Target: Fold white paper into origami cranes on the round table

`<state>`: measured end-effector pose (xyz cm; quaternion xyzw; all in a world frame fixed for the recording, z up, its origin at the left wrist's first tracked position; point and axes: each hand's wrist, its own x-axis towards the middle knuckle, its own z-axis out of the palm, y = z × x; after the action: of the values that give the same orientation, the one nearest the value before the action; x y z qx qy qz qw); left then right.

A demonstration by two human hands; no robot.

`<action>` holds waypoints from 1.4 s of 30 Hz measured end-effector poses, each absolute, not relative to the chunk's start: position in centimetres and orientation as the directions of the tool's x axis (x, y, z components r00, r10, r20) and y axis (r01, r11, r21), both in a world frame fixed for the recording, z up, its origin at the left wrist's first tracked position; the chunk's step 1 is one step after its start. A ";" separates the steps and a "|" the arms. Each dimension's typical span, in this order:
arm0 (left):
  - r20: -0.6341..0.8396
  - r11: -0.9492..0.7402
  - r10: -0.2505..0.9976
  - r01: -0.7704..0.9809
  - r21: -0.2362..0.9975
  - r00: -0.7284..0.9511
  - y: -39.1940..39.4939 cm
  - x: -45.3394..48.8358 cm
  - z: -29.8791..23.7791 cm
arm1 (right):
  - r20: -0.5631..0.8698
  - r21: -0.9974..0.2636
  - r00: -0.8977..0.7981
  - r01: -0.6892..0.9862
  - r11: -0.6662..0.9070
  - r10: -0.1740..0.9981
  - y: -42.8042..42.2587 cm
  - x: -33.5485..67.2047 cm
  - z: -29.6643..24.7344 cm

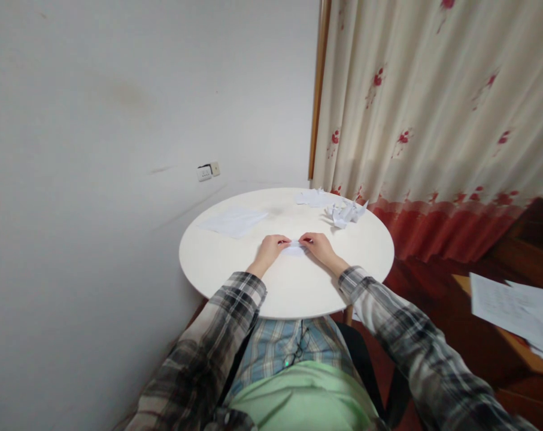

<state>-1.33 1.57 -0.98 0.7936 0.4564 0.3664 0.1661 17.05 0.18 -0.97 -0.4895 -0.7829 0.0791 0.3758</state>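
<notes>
Over the middle of the round white table (302,293), my left hand (271,248) and my right hand (319,245) face each other across a small piece of white paper (294,246). Each hand pinches one side of it between thumb and fingertips, my left on its left edge and my right on its right edge. The paper looks small, perhaps folded; its creases are too fine to make out. Both wrists hang low over the tabletop.
A flat white sheet (234,221) lies on the table's left side. At the back right are several crumpled or folded papers (345,213) and another white paper (314,197). Printed sheets (513,305) lie on a wooden surface to the right. A wall and a curtain (415,108) stand behind.
</notes>
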 end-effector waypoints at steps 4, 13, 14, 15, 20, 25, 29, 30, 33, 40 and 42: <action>0.446 -0.571 0.818 0.598 0.562 0.363 1.5 -1.3 -0.9 | 0.522 -0.483 -0.241 0.707 0.516 0.818 0.2 17.1 -1.0; 0.488 -0.569 0.809 0.645 0.510 0.328 1.7 -1.7 -1.0 | 0.538 -0.478 -0.239 0.703 0.526 0.808 0.0 17.2 -0.9; 0.489 -0.575 0.805 0.640 0.509 0.335 1.8 -1.8 -1.0 | 0.534 -0.488 -0.232 0.701 0.520 0.813 -0.1 17.2 -0.9; 0.492 -0.586 0.799 0.630 0.509 0.346 1.8 -1.8 -1.0 | 0.529 -0.497 -0.223 0.700 0.512 0.819 -0.1 17.2 -0.9; 0.513 -0.646 0.757 0.582 0.494 0.405 2.0 -1.9 -0.9 | 0.523 -0.515 -0.166 0.720 0.465 0.836 0.0 17.4 -1.1; 0.517 -0.658 0.744 0.599 0.458 0.423 1.9 -2.0 -0.7 | 0.514 -0.513 -0.135 0.743 0.430 0.847 0.0 17.5 -1.1; 0.529 -0.679 0.718 0.622 0.391 0.451 2.0 -2.1 -0.9 | 0.501 -0.485 -0.153 0.765 0.423 0.852 -0.1 17.4 -0.9; 0.532 -0.684 0.710 0.630 0.367 0.461 2.0 -2.1 -0.9 | 0.500 -0.469 -0.164 0.774 0.425 0.850 -0.1 17.3 -0.9; 0.538 -0.698 0.688 0.646 0.309 0.487 2.1 -2.1 -1.0 | 0.503 -0.402 -0.201 0.806 0.433 0.841 -0.1 17.3 -0.9; 0.548 -0.730 0.657 0.617 0.293 0.518 2.0 -2.1 -1.2 | 0.494 -0.261 -0.280 0.855 0.448 0.823 -0.6 17.4 -0.5; 0.548 -0.732 0.654 0.619 0.284 0.522 2.0 -2.1 -1.2 | 0.498 -0.232 -0.291 0.863 0.449 0.817 -0.8 17.3 -0.4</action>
<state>-2.10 1.96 -1.24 0.8719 0.3651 0.3254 0.0268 17.30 -0.80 -0.38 -0.5231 -0.8024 -0.0405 0.2842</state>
